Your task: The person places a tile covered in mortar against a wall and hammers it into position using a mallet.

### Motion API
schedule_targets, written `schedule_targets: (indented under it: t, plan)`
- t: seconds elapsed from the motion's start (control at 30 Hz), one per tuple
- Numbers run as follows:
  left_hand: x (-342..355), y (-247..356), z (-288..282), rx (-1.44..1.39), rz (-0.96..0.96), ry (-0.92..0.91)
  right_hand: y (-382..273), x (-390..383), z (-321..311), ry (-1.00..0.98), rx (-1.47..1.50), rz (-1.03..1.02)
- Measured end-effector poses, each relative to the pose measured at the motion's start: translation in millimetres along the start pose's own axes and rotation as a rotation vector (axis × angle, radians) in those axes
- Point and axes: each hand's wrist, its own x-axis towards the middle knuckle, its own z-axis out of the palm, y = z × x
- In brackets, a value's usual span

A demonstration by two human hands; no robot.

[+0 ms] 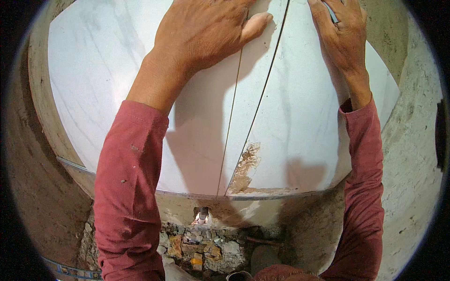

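Note:
White, grey-veined marble-look tile (187, 136) spreads out under both arms. A thin brownish line and a darker, gap-like line run down it, drawing closer together toward the near edge. My left hand (201, 35) lies over the tile left of these lines, its thumb stretched out to the right; the fingertips are cut off by the upper edge. Farther right, my right hand (344, 35) is closed with bent fingers around something, of which only a small pale-blue bit (332, 14) shows. A brown smear (246, 168) marks the tile near its front edge.
A grey metal strip (262, 197) runs along the near edge. Below are a hole (201, 213) with a pale object in it, rubble (229, 255) and a yellow-orange piece (197, 262). A blue-edged bar (75, 271) lies lower left. Rough grey cement (417, 140) rises at right.

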Motion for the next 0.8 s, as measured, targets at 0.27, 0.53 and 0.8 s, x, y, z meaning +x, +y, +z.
schedule_targets:
  t: [0.27, 0.53, 0.8]
  plan:
    - [1, 4, 0, 0.01, -0.007, 0.017, -3, 8, 10, -0.007, -0.046, 0.259]
    - [14, 13, -20, -0.012, -0.024, -0.037, -10, 22, -11, -0.013, 0.159, 0.467]
    - [52, 40, -57, -0.104, -0.069, -0.086, 22, 29, -51, -0.008, 0.066, 0.239]
